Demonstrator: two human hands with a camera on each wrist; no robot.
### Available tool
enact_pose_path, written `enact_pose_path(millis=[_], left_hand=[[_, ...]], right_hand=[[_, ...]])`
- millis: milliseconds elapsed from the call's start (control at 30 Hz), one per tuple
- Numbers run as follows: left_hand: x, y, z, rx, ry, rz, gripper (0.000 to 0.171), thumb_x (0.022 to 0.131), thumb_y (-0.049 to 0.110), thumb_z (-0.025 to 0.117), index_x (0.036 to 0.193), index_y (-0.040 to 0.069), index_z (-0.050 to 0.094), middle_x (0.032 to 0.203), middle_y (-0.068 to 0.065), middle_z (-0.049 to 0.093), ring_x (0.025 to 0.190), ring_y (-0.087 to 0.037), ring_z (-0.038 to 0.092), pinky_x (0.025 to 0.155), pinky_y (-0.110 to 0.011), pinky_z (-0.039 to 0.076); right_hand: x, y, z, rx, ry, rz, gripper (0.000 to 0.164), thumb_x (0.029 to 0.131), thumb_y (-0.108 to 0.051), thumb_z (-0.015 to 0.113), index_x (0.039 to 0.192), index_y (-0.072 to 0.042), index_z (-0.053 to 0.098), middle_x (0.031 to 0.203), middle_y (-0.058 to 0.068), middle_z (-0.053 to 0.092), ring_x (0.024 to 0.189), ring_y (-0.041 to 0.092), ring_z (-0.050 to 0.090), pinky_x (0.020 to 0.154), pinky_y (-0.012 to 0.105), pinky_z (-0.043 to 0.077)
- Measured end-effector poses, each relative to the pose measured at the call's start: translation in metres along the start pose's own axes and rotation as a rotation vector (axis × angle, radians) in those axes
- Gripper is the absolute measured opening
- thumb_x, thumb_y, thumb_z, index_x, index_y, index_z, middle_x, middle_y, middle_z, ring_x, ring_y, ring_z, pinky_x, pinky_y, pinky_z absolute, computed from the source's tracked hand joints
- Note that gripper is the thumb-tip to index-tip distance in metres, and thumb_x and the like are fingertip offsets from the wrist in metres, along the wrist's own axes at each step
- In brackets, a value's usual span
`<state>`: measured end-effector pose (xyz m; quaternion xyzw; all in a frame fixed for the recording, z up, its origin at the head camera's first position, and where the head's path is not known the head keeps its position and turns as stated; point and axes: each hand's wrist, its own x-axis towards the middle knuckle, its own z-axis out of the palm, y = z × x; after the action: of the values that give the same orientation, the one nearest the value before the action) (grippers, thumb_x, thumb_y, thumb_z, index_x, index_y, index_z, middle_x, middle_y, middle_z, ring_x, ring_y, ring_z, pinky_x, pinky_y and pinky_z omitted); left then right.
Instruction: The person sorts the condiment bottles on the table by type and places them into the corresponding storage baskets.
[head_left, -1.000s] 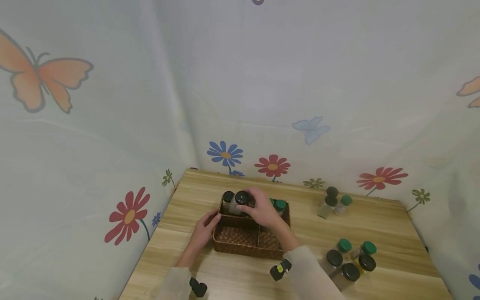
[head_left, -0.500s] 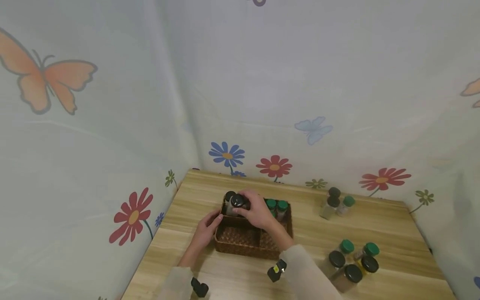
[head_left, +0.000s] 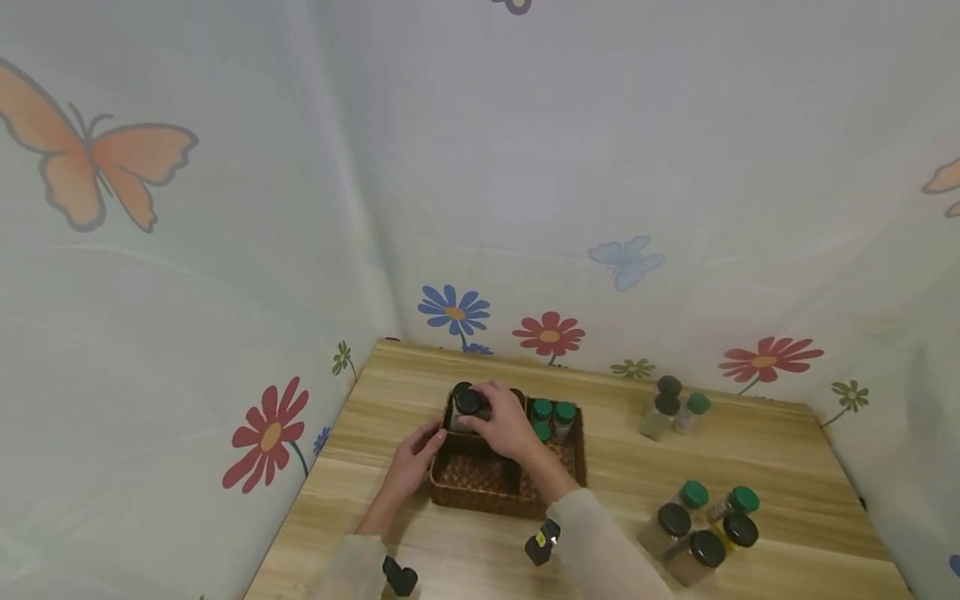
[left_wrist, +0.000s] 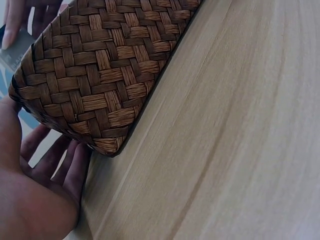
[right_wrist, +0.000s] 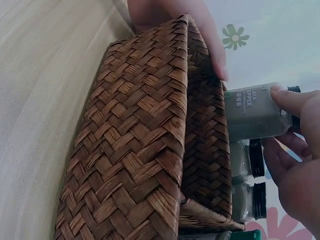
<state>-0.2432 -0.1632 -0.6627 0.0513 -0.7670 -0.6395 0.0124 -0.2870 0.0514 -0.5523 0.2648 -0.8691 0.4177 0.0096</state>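
A brown woven basket [head_left: 487, 498] with compartments sits on the wooden table. My left hand [head_left: 408, 461] grips its left side, thumb at the rim and fingers along the outer wall. Over the back left compartment, my right hand [head_left: 504, 423] pinches a black-lidded spice jar [right_wrist: 255, 112] between thumb and fingers. Its label partly reads black pepper. In the right wrist view the jar's lower end is hidden behind the basket's divider. Other black-lidded jars [right_wrist: 242, 200] stand beside it in that compartment. Green-capped jars [head_left: 564, 414] fill part of the back right compartment.
On the table's right are black- and green-lidded jars [head_left: 693, 557] in a near group. Farther back stand two black-lidded jars [head_left: 660, 417] and a green-capped one [head_left: 692, 412]. A flower-printed curtain [head_left: 480, 167] hangs behind and beside the table [head_left: 600, 492].
My right hand has moved left and slightly down with the black pepper jar, and the green-capped jars show more. My left hand stays on the basket.
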Motion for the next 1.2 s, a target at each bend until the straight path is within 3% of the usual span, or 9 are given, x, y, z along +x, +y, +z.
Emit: enact_pose_path(millis=[367, 900, 1133, 1200], left_hand=[[-0.002, 0.003, 0.003, -0.008, 0.004, 0.029, 0.063, 0.105, 0.049, 0.066, 0.150, 0.005, 0.059, 0.150, -0.019, 0.059, 0.140, -0.038, 0.054, 0.113, -0.058, 0.045], [-0.002, 0.004, 0.002, -0.023, -0.006, 0.018, 0.061, 0.103, 0.052, 0.066, 0.149, 0.012, 0.062, 0.148, -0.015, 0.062, 0.136, -0.033, 0.057, 0.106, -0.052, 0.052], [-0.020, 0.041, -0.006, -0.047, -0.042, -0.010, 0.051, 0.108, 0.033, 0.065, 0.149, 0.003, 0.059, 0.145, -0.020, 0.063, 0.134, -0.036, 0.058, 0.103, -0.050, 0.053], [-0.022, 0.043, -0.007, -0.053, -0.043, -0.017, 0.050, 0.108, 0.034, 0.065, 0.148, 0.003, 0.060, 0.144, -0.021, 0.063, 0.132, -0.036, 0.059, 0.102, -0.049, 0.054]], right_hand=[[0.006, 0.002, 0.007, -0.109, -0.040, 0.038, 0.052, 0.098, -0.033, 0.080, 0.141, -0.007, 0.063, 0.134, 0.010, 0.061, 0.125, 0.029, 0.059, 0.103, 0.049, 0.053], [0.010, 0.008, 0.010, -0.171, -0.035, -0.040, 0.047, 0.096, -0.034, 0.082, 0.132, -0.008, 0.066, 0.125, 0.008, 0.063, 0.120, 0.028, 0.056, 0.099, 0.048, 0.052], [0.012, 0.007, 0.010, -0.165, -0.061, -0.017, 0.048, 0.095, -0.033, 0.084, 0.132, -0.008, 0.067, 0.125, 0.008, 0.063, 0.119, 0.029, 0.055, 0.099, 0.049, 0.052], [0.013, 0.008, 0.011, -0.179, -0.066, -0.017, 0.049, 0.094, -0.033, 0.084, 0.132, -0.008, 0.067, 0.125, 0.008, 0.063, 0.119, 0.028, 0.055, 0.099, 0.048, 0.052]])
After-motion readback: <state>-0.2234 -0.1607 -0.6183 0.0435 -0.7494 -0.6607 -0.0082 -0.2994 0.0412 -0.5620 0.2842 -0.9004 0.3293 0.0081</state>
